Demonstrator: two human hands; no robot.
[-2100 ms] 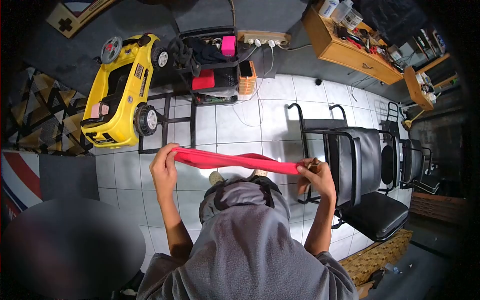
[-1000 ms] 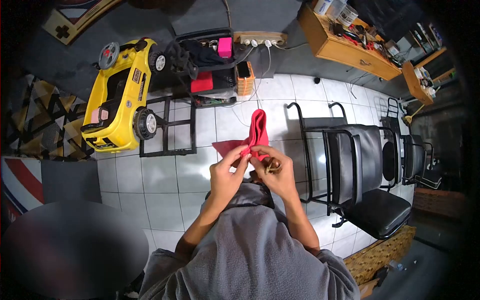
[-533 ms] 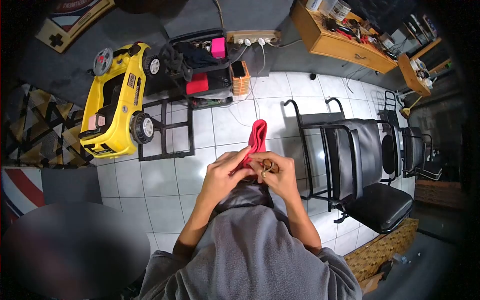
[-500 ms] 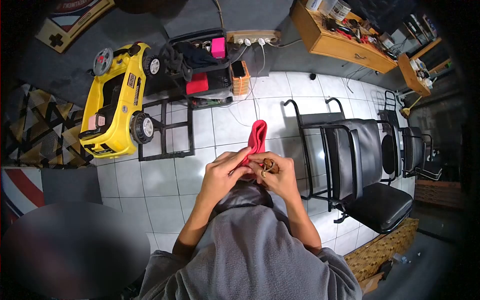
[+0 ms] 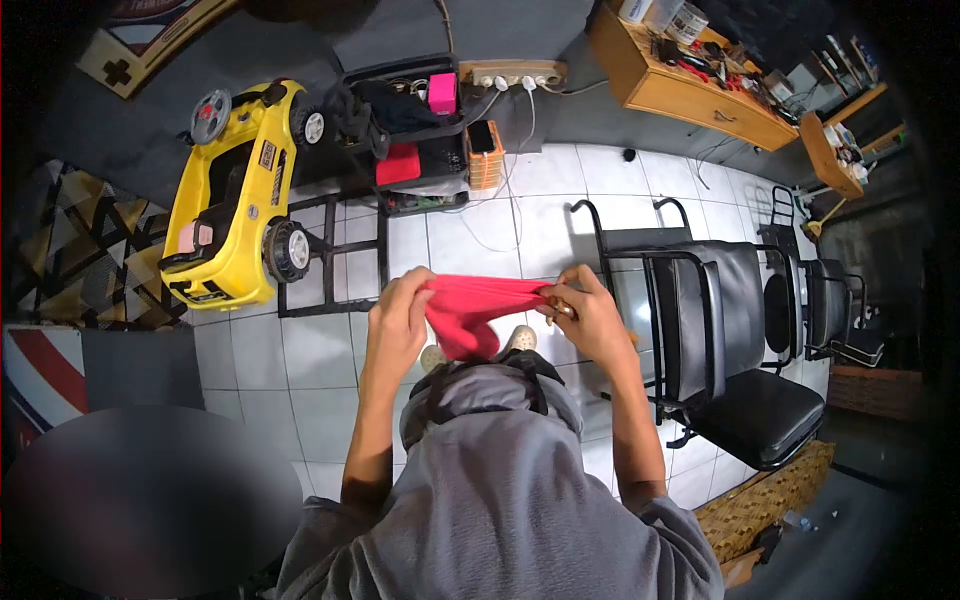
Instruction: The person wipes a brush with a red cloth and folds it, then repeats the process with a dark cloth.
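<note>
A red cloth [image 5: 468, 312] is stretched between my two hands, above my lap. My left hand [image 5: 403, 315] pinches its left end, with the fingers closed on the edge. The right end is gripped by my right hand [image 5: 582, 310], which has a ring-like item on a finger. The cloth's upper edge is pulled fairly straight, while its lower part hangs down in a loose fold toward my knees.
A yellow toy car [image 5: 232, 200] stands at the left beside a black metal frame [image 5: 333, 307]. Black shelves [image 5: 425, 160] are beyond. Black chairs [image 5: 735, 310] stand at the right, below a wooden desk [image 5: 690, 95].
My hands have moved apart, the left one leftward and the right one rightward. The cloth, folded and upright before, is now spread wide between them.
</note>
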